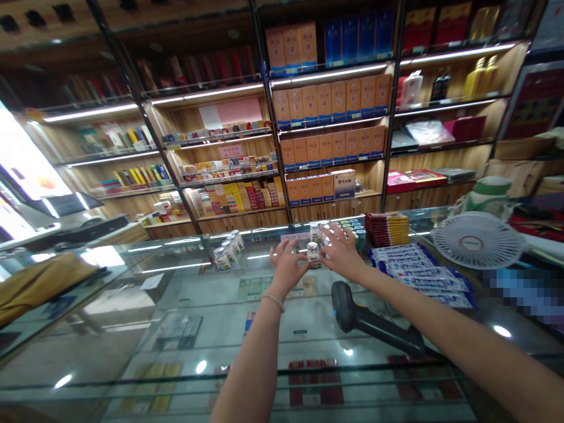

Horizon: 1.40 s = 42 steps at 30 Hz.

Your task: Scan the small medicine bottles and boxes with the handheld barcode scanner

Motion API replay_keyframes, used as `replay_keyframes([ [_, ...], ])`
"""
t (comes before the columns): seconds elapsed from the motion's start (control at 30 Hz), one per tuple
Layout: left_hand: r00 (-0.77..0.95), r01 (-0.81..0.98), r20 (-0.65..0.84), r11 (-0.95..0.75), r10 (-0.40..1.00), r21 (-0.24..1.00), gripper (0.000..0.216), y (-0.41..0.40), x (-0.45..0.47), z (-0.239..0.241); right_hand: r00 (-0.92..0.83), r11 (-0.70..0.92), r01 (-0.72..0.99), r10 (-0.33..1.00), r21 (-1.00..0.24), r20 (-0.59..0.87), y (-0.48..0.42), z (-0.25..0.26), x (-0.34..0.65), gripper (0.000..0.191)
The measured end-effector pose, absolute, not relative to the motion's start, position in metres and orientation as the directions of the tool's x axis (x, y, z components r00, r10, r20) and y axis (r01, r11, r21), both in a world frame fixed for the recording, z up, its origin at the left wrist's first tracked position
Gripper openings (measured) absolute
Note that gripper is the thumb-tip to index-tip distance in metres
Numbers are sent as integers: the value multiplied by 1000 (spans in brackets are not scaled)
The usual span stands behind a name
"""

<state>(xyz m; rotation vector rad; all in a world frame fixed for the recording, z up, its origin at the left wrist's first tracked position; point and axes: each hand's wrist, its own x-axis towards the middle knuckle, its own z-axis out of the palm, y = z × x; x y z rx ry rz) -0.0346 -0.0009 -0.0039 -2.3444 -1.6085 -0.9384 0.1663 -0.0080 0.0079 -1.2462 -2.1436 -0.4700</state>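
On the glass counter (pixel 211 311), a small white-labelled glass jar (pixel 314 252) stands between my two hands. My left hand (pixel 288 265) touches its left side with the thumb and a fingertip; the other fingers are spread. From the right, my right hand (pixel 341 251) has its thumb and fingers against the same jar. Behind it is another small jar (pixel 314 230), partly hidden, and more jars sit behind my right fingers. A row of similar jars (pixel 229 249) stands to the left. Below my right hand lies a black handheld barcode scanner (pixel 352 311).
Right of my hands are small green-topped cans (pixel 352 226), stacked red and yellow packs (pixel 386 229), blue-and-white packets (pixel 423 273) and a white fan (pixel 478 241). A brown cloth (pixel 44 282) lies at left. Shelves of boxes (pixel 332 147) line the wall.
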Motion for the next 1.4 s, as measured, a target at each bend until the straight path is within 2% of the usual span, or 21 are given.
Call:
replay_keyframes([
  [0.27, 275, 881, 581, -443, 766, 168, 7, 2, -34, -15, -405, 496, 867, 642, 51, 651, -6, 0, 167, 11],
  [0.43, 285, 885, 563, -439, 776, 157, 10, 0, -35, -14, -382, 483, 875, 648, 32, 659, -9, 1, 171, 10],
  [0.5, 280, 892, 558, -426, 781, 149, 19, -1, -35, -11, -374, 482, 876, 648, 23, 664, -11, 3, 172, 10],
  [0.57, 251, 905, 572, -399, 781, 147, 37, -3, -36, -7, -361, 481, 877, 646, 9, 672, -12, 5, 174, 13],
  [0.67, 224, 915, 617, -380, 755, 133, 61, -6, -35, -2, -338, 484, 875, 636, -17, 694, -14, 6, 176, 27],
  [0.73, 260, 910, 629, -404, 733, 94, 66, -8, -34, 0, -335, 489, 872, 627, -20, 703, -14, 5, 178, 36],
  [0.93, 327, 910, 611, -414, 721, 2, 55, -10, -30, -4, -358, 485, 875, 652, -4, 669, -11, 1, 182, 35],
  [1.23, 318, 919, 610, -394, 726, -10, 41, 1, -23, -5, -377, 452, 892, 730, 12, 569, -4, 14, 183, 37],
  [1.4, 332, 914, 596, -405, 731, -12, 41, 18, -21, -2, -367, 424, 906, 790, -4, 491, 5, 33, 179, 50],
])
